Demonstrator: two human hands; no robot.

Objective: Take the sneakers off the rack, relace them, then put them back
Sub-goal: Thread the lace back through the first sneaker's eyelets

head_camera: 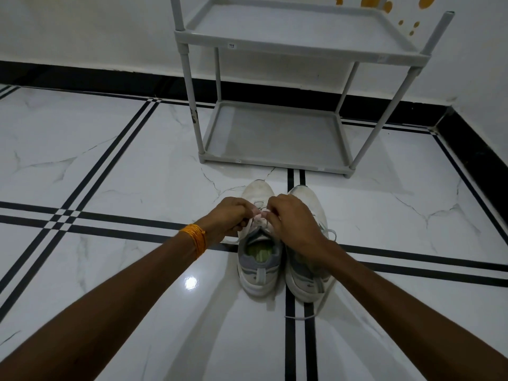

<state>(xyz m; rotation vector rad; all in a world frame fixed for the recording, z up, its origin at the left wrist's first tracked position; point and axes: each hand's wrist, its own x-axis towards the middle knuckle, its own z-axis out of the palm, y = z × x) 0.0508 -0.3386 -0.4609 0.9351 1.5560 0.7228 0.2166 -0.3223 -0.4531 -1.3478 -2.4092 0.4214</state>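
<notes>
Both my bare forearms reach forward from the bottom of the view toward a pair of white sneakers standing side by side on the floor (110, 166), heels toward me and toes pointing at the rack. Nearest me, a loose end of white lace (299, 317) lies on the tiles just behind the heel of the right sneaker (303, 281). The left sneaker (258, 266) is grey around the heel collar and shows a greenish insole through its opening. A band of orange thread (195, 239) is wound around my left wrist. My left hand (226, 217) is closed, its fingers pinched on the white lace (254, 222) over the tongue of the left sneaker. My right hand (291, 221) is curled over the same spot and pinches that lace too, its fingertips almost meeting those of my left hand; this hand hides much of the front of the right sneaker. Another lace loop (331, 233) shows at the outer side of the right sneaker, just past my right wrist. The floor is glossy white marble-patterned tile crossed by double black lines. Beyond the toes stands the grey plastic rack (277, 160) with two shelves, both bare, set against a white wall (82, 28) with a black skirting (96, 75). Some orange spots (412, 26) mark the wall beside the rack's top right post.
</notes>
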